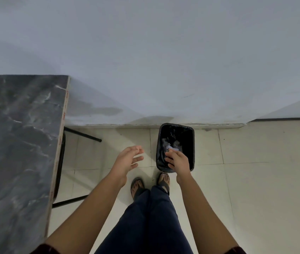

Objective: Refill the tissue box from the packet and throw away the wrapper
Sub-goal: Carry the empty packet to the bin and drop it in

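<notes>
A pale grey wall (163, 52) fills the upper half of the view, meeting a floor (255, 180) of cream tiles below. At the left stands a desk (13, 143) with a dark marbled top and black metal legs. A small black bin (191, 142) lined with a black bag sits on the floor against the wall. A person stands before it in dark blue trousers (149, 217) and sandals. The left hand (127, 160) hangs over the floor left of the bin, palm turned inward, fingers loosely spread and holding nothing. The right hand (179, 160) is over the bin's near rim, fingers curled downward and empty. The clear wrapper (173, 146) lies inside the bin, just beyond the right fingertips.
</notes>
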